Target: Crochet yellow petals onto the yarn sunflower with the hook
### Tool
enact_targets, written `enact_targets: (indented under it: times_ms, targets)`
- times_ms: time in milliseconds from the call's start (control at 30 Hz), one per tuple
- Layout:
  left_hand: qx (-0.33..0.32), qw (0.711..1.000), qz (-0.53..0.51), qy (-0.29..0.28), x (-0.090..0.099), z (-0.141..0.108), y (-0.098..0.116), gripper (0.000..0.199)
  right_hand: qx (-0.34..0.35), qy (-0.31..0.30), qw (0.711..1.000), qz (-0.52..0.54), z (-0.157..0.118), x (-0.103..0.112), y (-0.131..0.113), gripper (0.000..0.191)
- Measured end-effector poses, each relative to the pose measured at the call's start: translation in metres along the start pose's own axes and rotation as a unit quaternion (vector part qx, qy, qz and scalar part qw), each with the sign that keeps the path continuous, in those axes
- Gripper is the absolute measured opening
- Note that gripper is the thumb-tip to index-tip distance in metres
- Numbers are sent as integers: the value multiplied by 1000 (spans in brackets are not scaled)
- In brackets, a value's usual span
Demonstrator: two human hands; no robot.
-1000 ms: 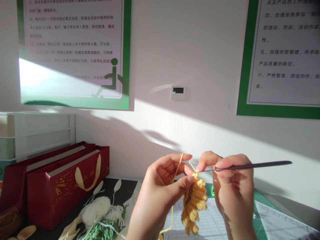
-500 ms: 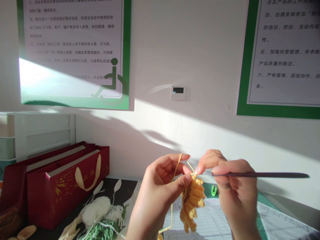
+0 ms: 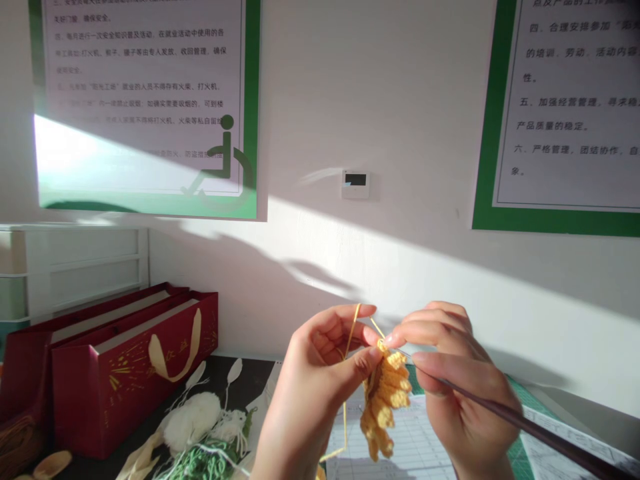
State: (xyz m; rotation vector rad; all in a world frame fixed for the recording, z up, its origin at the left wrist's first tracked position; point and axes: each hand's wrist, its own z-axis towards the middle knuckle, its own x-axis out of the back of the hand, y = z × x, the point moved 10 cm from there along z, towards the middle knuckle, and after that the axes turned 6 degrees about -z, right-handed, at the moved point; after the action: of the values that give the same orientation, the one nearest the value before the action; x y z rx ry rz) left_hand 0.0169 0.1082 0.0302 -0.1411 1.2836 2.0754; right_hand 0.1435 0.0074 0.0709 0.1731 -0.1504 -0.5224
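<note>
My left hand pinches the top edge of a yellow crocheted piece with ruffled, petal-like ridges that hangs below the fingers. A strand of yellow yarn loops over the raised left index finger and runs down behind the thumb toward the table. In my right hand is a crochet hook with a long dark handle. Its thin metal shaft reaches the top of the yellow piece, where the right fingertips also touch or nearly touch. The hook's tip is hidden in the stitches.
Red gift bags stand at the left before white drawers. A white pompom and green yarn lie on the dark table. Printed paper rests on a green cutting mat beneath my hands. Posters hang on the wall.
The crochet hook has swung from level to slanting, its handle end now down toward the lower right. My right hand has turned with it; the left hand keeps its pinch nearly in place.
</note>
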Motion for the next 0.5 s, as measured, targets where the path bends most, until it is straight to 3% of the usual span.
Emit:
enact_targets:
  times_ms: [267,400,500]
  targets:
    - [14,999,-39,31,-5,-5,4,39,-5,34,999,-3,-8,-1,7,18]
    - [18,997,-59,43,-7,-8,7,41,17,5,999,-50,-9,-6,1,33]
    - [31,996,-76,41,-8,-9,7,40,9,29,997,-67,-9,-3,-2,38]
